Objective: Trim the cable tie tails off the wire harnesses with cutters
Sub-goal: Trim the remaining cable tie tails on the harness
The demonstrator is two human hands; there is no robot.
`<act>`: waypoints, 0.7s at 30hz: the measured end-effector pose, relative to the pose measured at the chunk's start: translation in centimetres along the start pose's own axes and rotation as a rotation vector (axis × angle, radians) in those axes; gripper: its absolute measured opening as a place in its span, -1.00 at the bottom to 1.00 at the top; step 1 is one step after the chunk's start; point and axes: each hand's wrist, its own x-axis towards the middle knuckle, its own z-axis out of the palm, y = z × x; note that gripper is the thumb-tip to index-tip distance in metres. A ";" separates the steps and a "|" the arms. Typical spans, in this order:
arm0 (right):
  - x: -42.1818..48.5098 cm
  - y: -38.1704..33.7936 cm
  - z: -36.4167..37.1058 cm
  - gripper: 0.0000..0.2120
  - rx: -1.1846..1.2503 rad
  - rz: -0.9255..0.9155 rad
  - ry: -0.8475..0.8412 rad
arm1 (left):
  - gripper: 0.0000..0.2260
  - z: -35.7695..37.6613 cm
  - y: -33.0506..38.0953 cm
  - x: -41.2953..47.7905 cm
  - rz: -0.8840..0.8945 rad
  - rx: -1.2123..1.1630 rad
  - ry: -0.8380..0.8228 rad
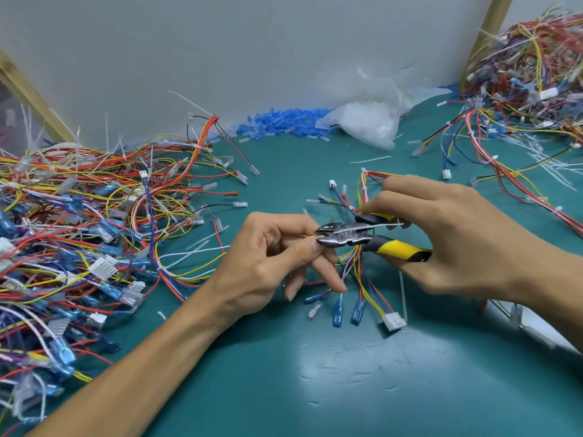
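Right hand [454, 238] grips the yellow-black handles of one pair of cutters [353, 236], blades slightly parted around a white tie tail [375, 227]. Left hand [277, 257] pinches the blade tips and the harness [356, 279] beneath, fingers closed. One harness is in hand, mid-mat. Two heaps flank it: left heap [79, 234], right heap [530, 89]. One bag [369, 121] and blue sleeves [284, 124] line the wall. Green mat [347, 389] in front lies open.
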 end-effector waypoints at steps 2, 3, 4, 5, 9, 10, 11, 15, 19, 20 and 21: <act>0.1 0.0 0.2 -0.68 0.018 -0.009 -0.012 | -0.78 0.0 -0.1 0.0 -0.002 0.001 0.006; 0.1 0.0 0.3 -0.72 0.025 -0.011 -0.018 | -0.77 0.0 -0.1 0.0 -0.003 0.005 0.011; 0.1 0.1 0.4 -0.75 0.034 -0.011 -0.025 | -0.78 0.0 -0.2 0.0 -0.003 0.009 0.015; 0.1 0.2 0.4 -0.77 0.044 -0.009 -0.034 | -0.79 0.0 -0.2 0.0 -0.003 0.011 0.021; 0.1 0.1 0.6 -0.80 0.071 -0.005 -0.051 | -0.79 0.1 -0.3 0.0 -0.003 0.009 0.040; 0.1 0.0 0.6 -0.80 0.070 -0.004 -0.054 | -0.79 0.1 -0.3 0.0 -0.002 0.007 0.041; 0.1 0.0 0.6 -0.81 0.069 -0.003 -0.056 | -0.79 0.1 -0.4 0.0 0.000 0.004 0.038; 0.1 -0.1 0.3 -0.74 0.101 0.000 -0.050 | -0.80 0.1 -0.5 0.0 0.020 -0.025 0.026; 0.0 -0.4 0.4 -0.71 0.144 0.004 -0.043 | -0.83 -0.1 -0.7 0.1 0.007 -0.060 0.041; 0.0 -0.5 0.4 -0.73 0.150 0.010 -0.043 | -0.81 -0.1 -0.8 0.2 -0.002 -0.067 0.038; 0.0 -0.5 0.5 -0.76 0.156 0.020 -0.041 | -0.80 -0.1 -0.8 0.2 -0.008 -0.077 0.032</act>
